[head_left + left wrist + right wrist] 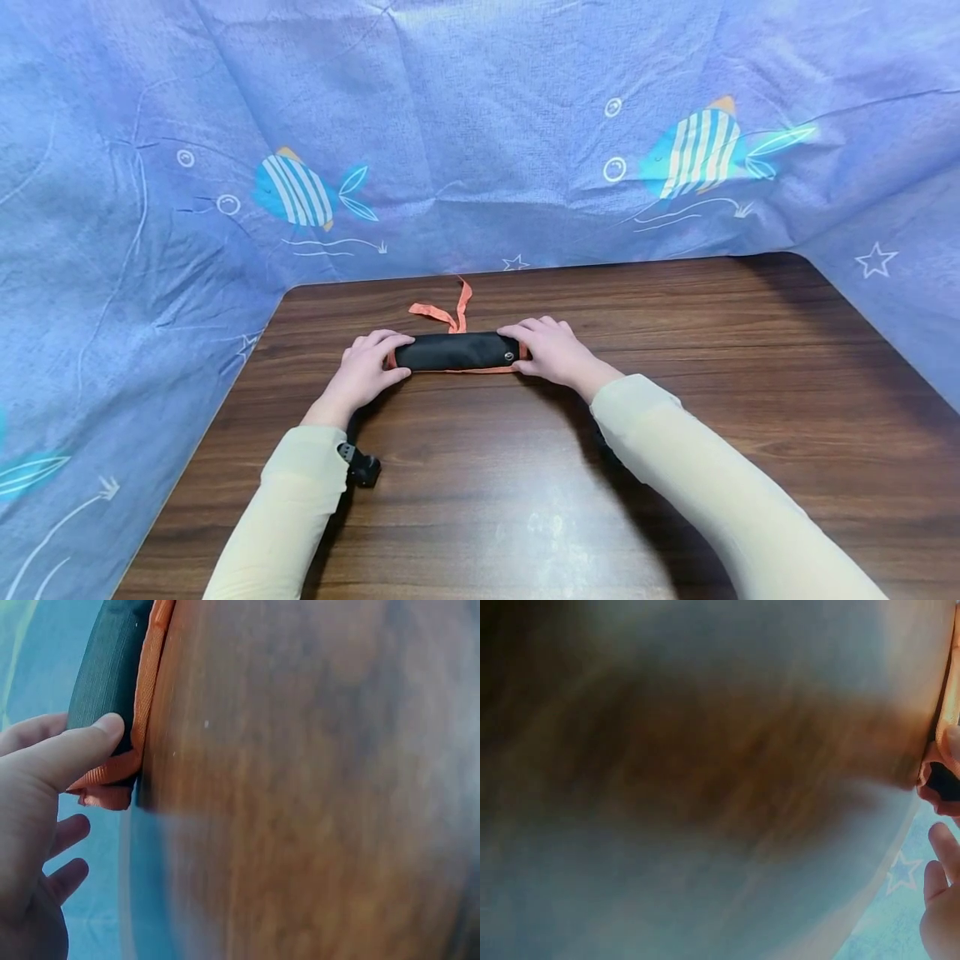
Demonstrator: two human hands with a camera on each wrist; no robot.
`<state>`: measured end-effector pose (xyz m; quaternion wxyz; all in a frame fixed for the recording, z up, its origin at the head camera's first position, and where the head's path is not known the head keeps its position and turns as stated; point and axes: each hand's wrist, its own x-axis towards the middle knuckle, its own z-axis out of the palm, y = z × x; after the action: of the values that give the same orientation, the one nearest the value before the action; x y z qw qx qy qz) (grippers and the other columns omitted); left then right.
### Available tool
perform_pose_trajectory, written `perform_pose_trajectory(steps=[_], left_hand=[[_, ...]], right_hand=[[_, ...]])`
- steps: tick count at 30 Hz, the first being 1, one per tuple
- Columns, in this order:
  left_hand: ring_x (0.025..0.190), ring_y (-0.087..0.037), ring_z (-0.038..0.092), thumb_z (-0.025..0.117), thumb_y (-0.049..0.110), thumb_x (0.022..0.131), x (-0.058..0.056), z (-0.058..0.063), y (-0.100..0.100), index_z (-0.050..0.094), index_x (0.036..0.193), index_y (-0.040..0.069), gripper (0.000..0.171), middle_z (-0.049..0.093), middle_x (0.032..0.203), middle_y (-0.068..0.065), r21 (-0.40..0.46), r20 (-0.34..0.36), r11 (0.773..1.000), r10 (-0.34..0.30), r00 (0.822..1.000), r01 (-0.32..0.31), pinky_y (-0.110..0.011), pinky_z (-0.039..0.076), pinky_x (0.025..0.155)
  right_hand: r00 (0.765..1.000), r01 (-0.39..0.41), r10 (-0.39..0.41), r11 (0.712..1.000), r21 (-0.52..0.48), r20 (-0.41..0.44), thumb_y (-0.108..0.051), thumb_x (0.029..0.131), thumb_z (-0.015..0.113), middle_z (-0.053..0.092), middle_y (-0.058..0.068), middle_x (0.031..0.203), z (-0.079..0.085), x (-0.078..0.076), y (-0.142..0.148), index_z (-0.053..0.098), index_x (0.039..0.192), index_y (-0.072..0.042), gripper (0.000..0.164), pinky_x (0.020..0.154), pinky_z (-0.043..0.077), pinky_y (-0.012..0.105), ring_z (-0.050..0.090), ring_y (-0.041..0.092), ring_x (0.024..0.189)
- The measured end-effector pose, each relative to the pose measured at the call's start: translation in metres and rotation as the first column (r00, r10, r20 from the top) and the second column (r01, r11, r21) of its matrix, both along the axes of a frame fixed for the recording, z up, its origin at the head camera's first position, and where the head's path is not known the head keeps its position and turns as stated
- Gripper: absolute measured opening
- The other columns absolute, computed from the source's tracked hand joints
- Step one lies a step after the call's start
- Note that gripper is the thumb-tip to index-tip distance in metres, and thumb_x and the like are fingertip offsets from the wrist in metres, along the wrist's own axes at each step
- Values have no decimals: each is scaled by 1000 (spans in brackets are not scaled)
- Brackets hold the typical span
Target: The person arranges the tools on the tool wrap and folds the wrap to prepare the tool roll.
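Note:
A black fabric roll (453, 352) with orange edging lies crosswise on the wooden table (480, 467). Two orange tie strips (442, 315) stick out from its far side, and a small metal snap (509, 356) shows near its right end. My left hand (363, 367) grips the left end, thumb on the near side and fingers over the top. At the other end, my right hand (555, 350) holds the roll in the same way. In the left wrist view the thumb presses beside the orange trim (148, 682). The right wrist view catches only the roll's open orange-edged end (930, 787).
A blue cloth (480, 125) printed with fish and stars hangs behind the table and along both sides. A small black device (363, 468) is strapped at my left wrist. The table's far edge runs a short way beyond the tie strips.

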<state>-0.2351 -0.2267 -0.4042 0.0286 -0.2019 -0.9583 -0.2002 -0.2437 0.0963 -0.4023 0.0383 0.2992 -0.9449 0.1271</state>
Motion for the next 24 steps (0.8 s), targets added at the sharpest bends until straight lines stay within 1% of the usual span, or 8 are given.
perform_pose_trajectory(steps=[5, 10, 16, 22, 24], left_hand=[[112, -39, 40, 72, 28, 84, 0, 2, -1, 55, 130, 21, 50, 47, 132, -11, -15, 19, 1000, 4, 1000, -3, -56, 26, 90], [113, -37, 40, 71, 30, 84, -1, 0, -3, 54, 130, 21, 50, 46, 133, -10, -17, 42, 1000, 11, 999, -10, -55, 26, 90], [116, -36, 40, 70, 30, 85, -3, -3, -6, 53, 132, 20, 51, 46, 135, -10, -13, 48, 1000, 7, 999, -6, -55, 27, 90], [120, -39, 39, 70, 32, 84, 0, -2, -11, 51, 133, 16, 55, 46, 137, -14, 34, 53, 999, 16, 998, -18, -58, 26, 93], [121, -39, 38, 70, 34, 84, 3, -1, -14, 50, 135, 15, 58, 45, 137, -14, 60, 69, 998, 31, 997, -35, -59, 24, 95]], right_hand=[[999, 3, -3, 1000, 8, 43, -33, 83, 70, 55, 6, 126, 1, -2, 3, 50, 136, -21, 58, 85, 38, 48, 48, 30, 110], [997, -10, 9, 1000, 8, 75, -33, 83, 71, 53, 9, 130, 0, -5, 5, 48, 137, -20, 60, 88, 37, 50, 47, 32, 113], [994, 0, 3, 1000, -24, 112, -34, 82, 71, 53, 12, 130, 0, -8, 7, 48, 137, -17, 62, 90, 37, 53, 48, 34, 114], [979, 41, -23, 996, -83, 201, -34, 82, 70, 49, 15, 134, 0, -7, 17, 44, 139, -12, 67, 96, 32, 55, 43, 37, 121], [974, 48, -22, 993, -111, 226, -34, 82, 71, 48, 16, 135, 2, -5, 25, 43, 139, -9, 69, 99, 31, 54, 42, 37, 123]])
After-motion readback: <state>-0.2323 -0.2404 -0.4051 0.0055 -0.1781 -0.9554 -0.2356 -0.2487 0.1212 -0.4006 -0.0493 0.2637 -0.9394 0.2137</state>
